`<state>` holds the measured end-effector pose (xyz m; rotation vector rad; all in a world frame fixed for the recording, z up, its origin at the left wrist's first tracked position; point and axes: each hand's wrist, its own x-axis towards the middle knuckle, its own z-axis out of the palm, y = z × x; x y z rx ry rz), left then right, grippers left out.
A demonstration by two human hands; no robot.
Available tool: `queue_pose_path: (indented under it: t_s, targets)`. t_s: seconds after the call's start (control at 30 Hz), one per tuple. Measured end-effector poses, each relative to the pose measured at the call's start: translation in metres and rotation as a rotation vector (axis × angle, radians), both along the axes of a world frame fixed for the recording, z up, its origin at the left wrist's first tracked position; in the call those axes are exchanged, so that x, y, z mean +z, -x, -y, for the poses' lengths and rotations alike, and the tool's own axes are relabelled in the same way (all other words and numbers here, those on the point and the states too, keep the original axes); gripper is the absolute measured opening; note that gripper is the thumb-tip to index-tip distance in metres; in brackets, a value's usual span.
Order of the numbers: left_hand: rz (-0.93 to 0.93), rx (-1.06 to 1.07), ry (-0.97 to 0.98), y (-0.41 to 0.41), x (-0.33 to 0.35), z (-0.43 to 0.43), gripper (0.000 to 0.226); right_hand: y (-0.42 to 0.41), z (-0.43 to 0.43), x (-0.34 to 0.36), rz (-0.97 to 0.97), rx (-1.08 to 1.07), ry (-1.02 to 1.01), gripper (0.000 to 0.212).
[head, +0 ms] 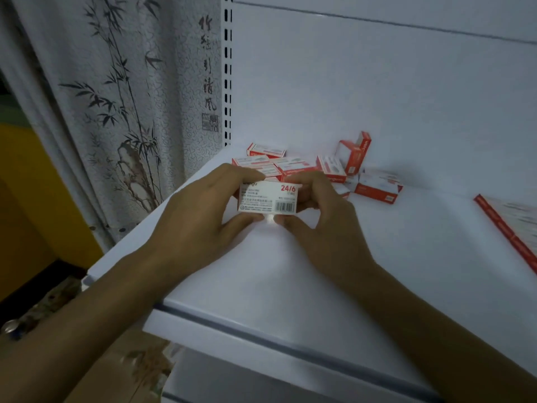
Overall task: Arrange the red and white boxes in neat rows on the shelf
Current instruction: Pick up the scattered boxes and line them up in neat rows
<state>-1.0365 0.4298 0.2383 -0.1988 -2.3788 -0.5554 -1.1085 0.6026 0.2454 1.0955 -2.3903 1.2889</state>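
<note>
Step in hand: you hold one box up between both hands, with its white label face, barcode and "24/6" turned toward you. I judge that you are squaring it up before setting it down.
Left hand (197, 205): the fingers curl over the box's far left edge and the thumb pinches beneath its near edge.
Right hand (322, 216): it mirrors the left, with fingers curled round the right end and the thumb under the near edge, close to the other thumb.
Held box (268, 199): it sits level between your hands, over the left part of the shelf (319, 280) and just in front of the heap. I cannot tell whether it touches the shelf.
Loose boxes (290, 165): they are jumbled in the far left corner near the back panel (377, 82), lying at mixed angles and overlapping.
Upright box (354, 154): it stands on end at the far side of the heap.
Red-edged stack (511, 228): it lies at the right edge of the view and is cut off there. I cannot make out its contents.
Next move: pick a straight line on bare shelf near you, set this box down flat and parallel to the front edge, then bring the others against it with their faces matching.
</note>
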Motion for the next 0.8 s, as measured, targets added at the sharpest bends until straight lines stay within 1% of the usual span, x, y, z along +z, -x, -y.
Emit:
queue_pose_path:
  t_s: [0.07,0.17,0.27,0.37,0.5,0.7,0.8]
  targets:
    - [-0.002,0.018,0.005,-0.002,0.009,-0.007,0.045,-0.003,-0.004,0.010,-0.033,0.006,0.007,0.043]
    - [-0.048,0.003,-0.064,-0.005,0.035,-0.025,0.046,-0.007,-0.024,0.043,-0.051,0.040,0.073,0.043]
    - [-0.106,0.007,-0.079,-0.005,0.066,-0.059,0.051,-0.011,-0.066,0.077,-0.107,0.059,0.104,0.046]
    - [-0.125,-0.078,-0.140,0.002,0.090,-0.111,0.052,-0.011,-0.120,0.095,-0.136,0.041,0.142,0.044]
    - [-0.092,-0.197,-0.187,0.019,0.098,-0.187,0.046,-0.007,-0.198,0.096,-0.121,-0.039,0.161,0.044]
    - [-0.072,-0.339,-0.115,0.043,0.095,-0.298,0.052,-0.009,-0.314,0.089,-0.077,-0.149,0.195,0.045]
    - [-0.053,-0.410,-0.103,0.050,0.091,-0.344,0.049,-0.011,-0.365,0.083,-0.014,-0.180,0.217,0.042]
